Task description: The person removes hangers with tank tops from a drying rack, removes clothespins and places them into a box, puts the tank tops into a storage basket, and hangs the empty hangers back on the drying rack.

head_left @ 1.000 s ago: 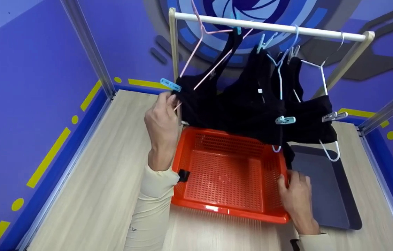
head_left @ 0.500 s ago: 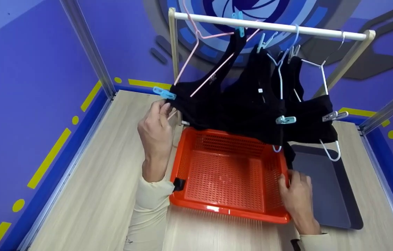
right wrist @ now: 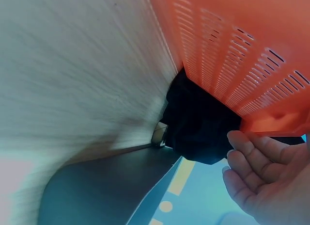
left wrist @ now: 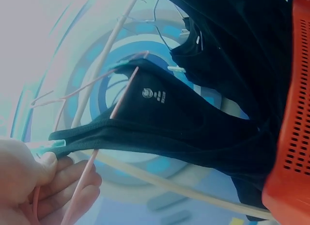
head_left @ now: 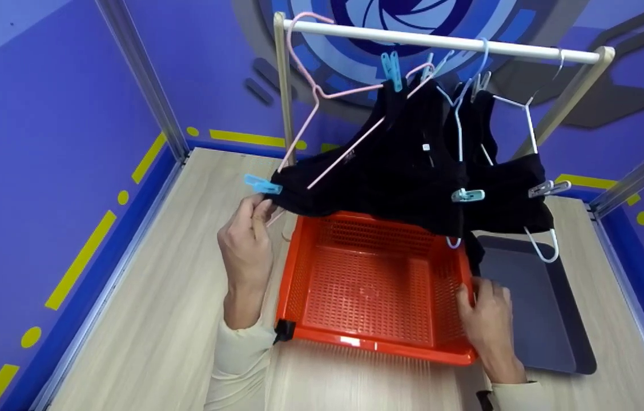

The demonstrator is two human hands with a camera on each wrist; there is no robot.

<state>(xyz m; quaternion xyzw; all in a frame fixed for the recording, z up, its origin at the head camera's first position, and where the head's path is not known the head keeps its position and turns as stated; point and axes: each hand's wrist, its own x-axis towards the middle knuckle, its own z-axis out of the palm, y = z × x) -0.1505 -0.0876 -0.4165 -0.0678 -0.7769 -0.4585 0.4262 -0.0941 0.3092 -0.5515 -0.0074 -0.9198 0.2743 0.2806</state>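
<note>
In the head view my left hand [head_left: 246,245] pinches the lower left edge of a black sports bra [head_left: 322,188], just under a blue clothespin [head_left: 262,185]. The bra hangs on a pink hanger [head_left: 317,94], whose hook overlaps the rail's left end. A second blue clothespin [head_left: 392,71] clips the strap near the hanger's right shoulder. The left wrist view shows thumb and fingers at the bra's edge [left wrist: 72,142], with the pink wire passing by the fingers. My right hand [head_left: 487,325] grips the right rim of the red basket [head_left: 367,355], thumb on the inner side, fingers outside.
A white rail [head_left: 442,40] on wooden posts stands behind the basket. Other black garments hang there from a blue hanger [head_left: 460,131] and a white hanger [head_left: 530,128], with clothespins. A grey tray [head_left: 533,314] lies right of the basket. Blue walls [head_left: 42,142] enclose the table.
My left hand has moved down and slightly left, drawing the bra's edge and the pink hanger with it; the hook came down to rail height. The right hand has stayed on the basket rim.
</note>
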